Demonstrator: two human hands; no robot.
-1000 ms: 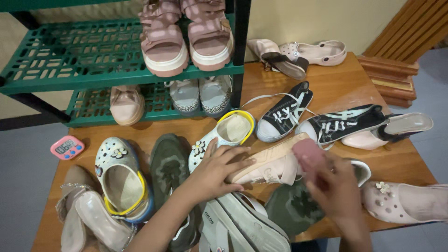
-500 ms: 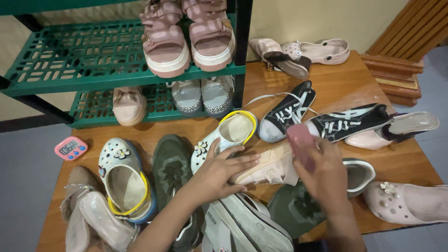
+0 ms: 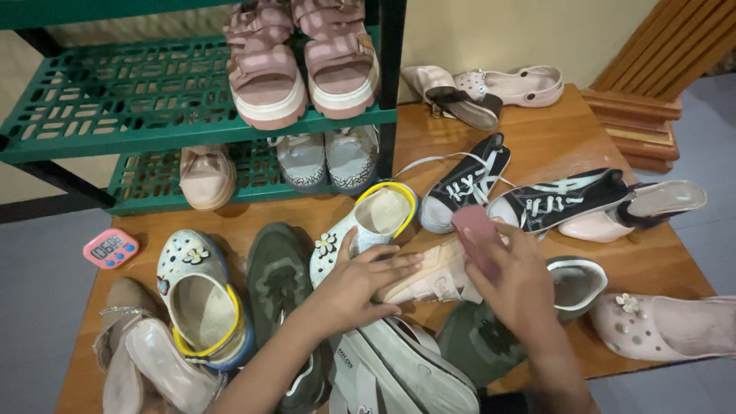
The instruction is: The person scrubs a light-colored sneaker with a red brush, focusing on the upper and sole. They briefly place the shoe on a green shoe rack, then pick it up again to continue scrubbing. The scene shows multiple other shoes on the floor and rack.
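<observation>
My left hand (image 3: 356, 284) rests flat on a beige sneaker (image 3: 429, 277) lying in the middle of a low wooden platform (image 3: 560, 138), pinning it down. My right hand (image 3: 521, 284) is shut on a small pink rectangular brush or sponge (image 3: 475, 234) and holds it against the toe end of that sneaker. A white clog with a yellow strap (image 3: 368, 222) lies just behind my left hand. White sneakers (image 3: 406, 368) lie under my forearms, partly hidden.
A green plastic rack (image 3: 115, 115) at the back holds pink platform sandals (image 3: 299, 65), grey sneakers (image 3: 326, 157) and a beige shoe (image 3: 205, 176). Black sneakers (image 3: 529, 195), pink clogs (image 3: 667, 326), an olive sneaker (image 3: 280, 284), a blue-rimmed clog (image 3: 195, 299) and a pink timer (image 3: 111, 248) surround my hands.
My right hand has lifted the pink block up and to the left along the beige sneaker. My left hand has stayed on the shoe.
</observation>
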